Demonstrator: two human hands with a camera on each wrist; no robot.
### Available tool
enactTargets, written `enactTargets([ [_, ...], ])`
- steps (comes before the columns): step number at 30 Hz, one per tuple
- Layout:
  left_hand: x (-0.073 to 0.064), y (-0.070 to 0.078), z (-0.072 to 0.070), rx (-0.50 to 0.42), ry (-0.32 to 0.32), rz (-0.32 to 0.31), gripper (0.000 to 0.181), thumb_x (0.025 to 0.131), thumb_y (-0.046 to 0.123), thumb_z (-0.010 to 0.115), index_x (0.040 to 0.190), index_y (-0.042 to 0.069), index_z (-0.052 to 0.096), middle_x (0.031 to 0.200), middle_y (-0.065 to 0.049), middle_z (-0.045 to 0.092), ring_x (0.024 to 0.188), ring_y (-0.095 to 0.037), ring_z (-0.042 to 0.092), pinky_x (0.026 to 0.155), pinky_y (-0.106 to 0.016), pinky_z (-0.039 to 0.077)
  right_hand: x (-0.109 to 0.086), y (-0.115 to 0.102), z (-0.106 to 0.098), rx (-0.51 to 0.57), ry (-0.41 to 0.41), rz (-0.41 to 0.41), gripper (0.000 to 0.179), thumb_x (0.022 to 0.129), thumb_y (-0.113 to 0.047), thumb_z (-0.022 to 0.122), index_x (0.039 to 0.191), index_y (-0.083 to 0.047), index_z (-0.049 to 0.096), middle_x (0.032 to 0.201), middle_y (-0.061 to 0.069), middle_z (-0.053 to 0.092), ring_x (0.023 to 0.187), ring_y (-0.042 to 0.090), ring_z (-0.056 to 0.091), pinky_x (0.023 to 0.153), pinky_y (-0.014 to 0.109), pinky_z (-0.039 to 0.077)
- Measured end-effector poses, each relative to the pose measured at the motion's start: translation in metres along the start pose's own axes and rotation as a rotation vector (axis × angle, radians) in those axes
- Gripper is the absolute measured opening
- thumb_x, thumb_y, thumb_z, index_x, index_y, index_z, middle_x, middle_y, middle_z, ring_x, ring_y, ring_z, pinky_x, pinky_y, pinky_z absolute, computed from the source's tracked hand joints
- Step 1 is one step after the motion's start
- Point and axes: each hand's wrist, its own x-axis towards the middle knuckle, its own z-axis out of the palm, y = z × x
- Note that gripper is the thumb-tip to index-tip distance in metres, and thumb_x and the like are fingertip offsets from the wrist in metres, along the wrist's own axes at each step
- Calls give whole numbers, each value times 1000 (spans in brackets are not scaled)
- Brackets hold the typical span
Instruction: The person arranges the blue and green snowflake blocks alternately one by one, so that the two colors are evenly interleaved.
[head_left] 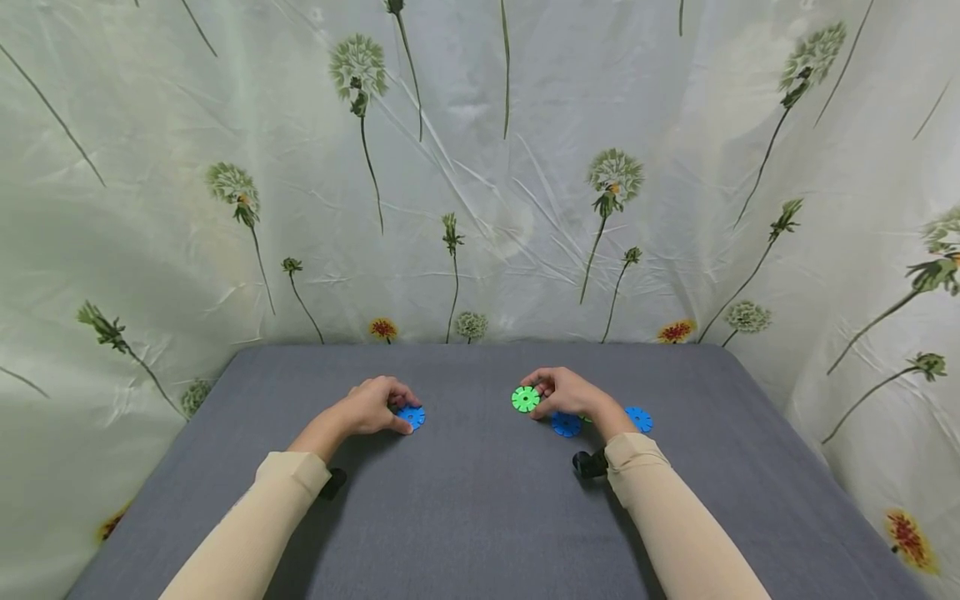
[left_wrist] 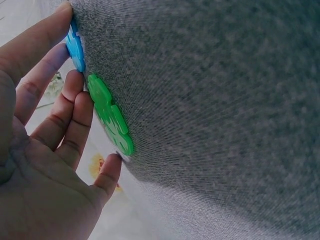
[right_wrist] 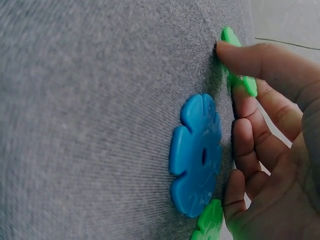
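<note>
On the left of the table, my left hand [head_left: 372, 405] pinches a blue notched plastic disc [head_left: 412, 417] by its edges, thumb on the near side. The left wrist view shows this blue disc [left_wrist: 75, 48] low against the cloth. Under the same hand lies a green disc [left_wrist: 107, 115], hidden from the head view. Farther right, my right hand [head_left: 567, 392] grips a bright green notched disc [head_left: 526, 399] between thumb and fingers; it looks tilted in the right wrist view. A blue disc [right_wrist: 200, 155] lies below that palm, beside another green disc [right_wrist: 211, 221], partly cut off.
Another blue disc [head_left: 640, 419] lies right of the right wrist. Grey cloth covers the table [head_left: 480, 508]. A flower-printed curtain [head_left: 510, 200] hangs behind the table's far edge and along its sides. A black wrist-camera mount [head_left: 589, 464] sits under the right wrist.
</note>
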Motion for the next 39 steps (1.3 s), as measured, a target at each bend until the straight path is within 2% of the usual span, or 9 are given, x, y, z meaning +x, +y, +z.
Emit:
enactTargets([
  [6, 1, -1, 0, -13, 0, 3, 35, 82, 25, 96, 115, 22, 83, 112, 0, 73, 112, -23, 66, 102, -61, 43, 0, -1, 0, -4, 0, 2, 49, 88, 2, 83, 133, 7, 65, 106, 16, 64, 93, 21, 54, 87, 39, 50],
  [20, 1, -2, 0, -16, 5, 17, 35, 82, 26, 95, 115, 23, 83, 111, 1, 72, 111, -21, 65, 101, -59, 44, -1, -1, 1, -10, 13, -3, 44, 89, -2, 85, 128, 6, 67, 99, 12, 61, 88, 19, 49, 82, 36, 43],
  [39, -1, -2, 0, -17, -3, 16, 36, 83, 26, 95, 116, 22, 82, 112, 0, 72, 107, -20, 65, 98, -56, 46, 2, -2, 2, 3, 27, 4, 42, 89, -5, 86, 126, 5, 69, 99, 10, 65, 88, 18, 55, 83, 36, 47],
])
